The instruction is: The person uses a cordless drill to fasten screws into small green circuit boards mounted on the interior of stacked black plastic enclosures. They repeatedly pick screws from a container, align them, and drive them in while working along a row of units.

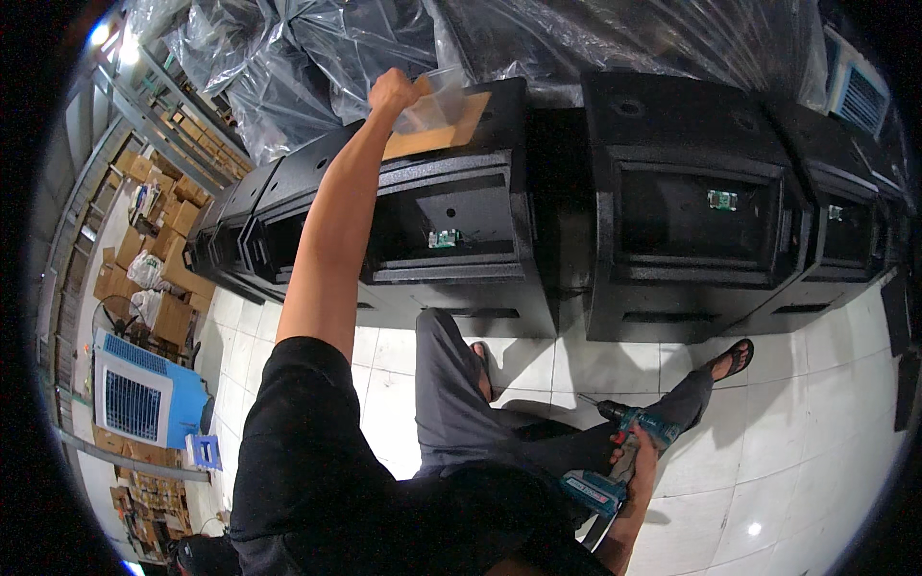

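My left arm stretches forward over a black speaker cabinet (451, 278). At its top my left hand (394, 91) is closed on the edge of a clear plastic bag (437, 101), above a flat brown piece of cardboard (447, 137). What else its fingers may hold is hidden. Low on the right, my right hand (642, 461) grips a teal cordless drill (648, 422) by its handle, the bit pointing left. A small green circuit board (443, 239) lies in the recess of the cabinet below my left arm.
Another black cabinet (691, 192) stands to the right, with a green board (722, 200) in its recess. Plastic sheeting (336, 48) covers things behind. On the left are a blue and white air cooler (144, 394) and cardboard boxes (173, 322). White floor tiles (768, 432) lie underfoot.
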`<state>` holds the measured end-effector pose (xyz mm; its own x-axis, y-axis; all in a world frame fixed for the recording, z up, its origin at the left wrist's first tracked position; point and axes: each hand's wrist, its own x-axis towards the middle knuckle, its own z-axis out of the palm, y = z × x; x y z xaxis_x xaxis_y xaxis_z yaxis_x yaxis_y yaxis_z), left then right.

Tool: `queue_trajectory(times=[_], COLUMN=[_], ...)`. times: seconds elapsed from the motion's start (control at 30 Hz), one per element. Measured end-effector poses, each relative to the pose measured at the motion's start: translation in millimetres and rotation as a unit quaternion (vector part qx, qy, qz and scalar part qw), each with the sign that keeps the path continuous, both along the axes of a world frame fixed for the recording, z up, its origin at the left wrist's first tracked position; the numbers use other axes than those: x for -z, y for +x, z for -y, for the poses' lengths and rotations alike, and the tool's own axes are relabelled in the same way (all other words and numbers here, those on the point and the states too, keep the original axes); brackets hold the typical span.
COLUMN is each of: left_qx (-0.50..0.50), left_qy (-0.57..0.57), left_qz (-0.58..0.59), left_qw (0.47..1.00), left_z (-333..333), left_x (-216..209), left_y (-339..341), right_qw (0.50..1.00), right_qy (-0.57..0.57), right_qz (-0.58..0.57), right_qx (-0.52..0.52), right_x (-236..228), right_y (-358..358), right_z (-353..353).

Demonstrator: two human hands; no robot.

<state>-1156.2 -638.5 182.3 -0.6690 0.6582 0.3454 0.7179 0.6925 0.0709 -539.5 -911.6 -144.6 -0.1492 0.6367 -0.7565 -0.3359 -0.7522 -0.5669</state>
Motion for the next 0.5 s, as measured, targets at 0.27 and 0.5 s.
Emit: queue_trajectory(times=[0.27, 0.5], left_qx=[0.08, 0.172], left_qy=[-0.015, 0.064], left_qz=[-0.02, -0.048], left_qw=[0.996, 0.982], left_z=[15.5, 18.3], left_x=[35.6, 56.9], left_y=[-104.2, -118.4], right_qw=[0.998, 1.0], right_qy=[-0.044, -0.023], right_qz=[-0.031, 0.003], right_qx=[0.02, 0.001], right_x=[20.8, 42.0], right_y=[-48.4, -82.8], right_z=[38.1, 62.2])
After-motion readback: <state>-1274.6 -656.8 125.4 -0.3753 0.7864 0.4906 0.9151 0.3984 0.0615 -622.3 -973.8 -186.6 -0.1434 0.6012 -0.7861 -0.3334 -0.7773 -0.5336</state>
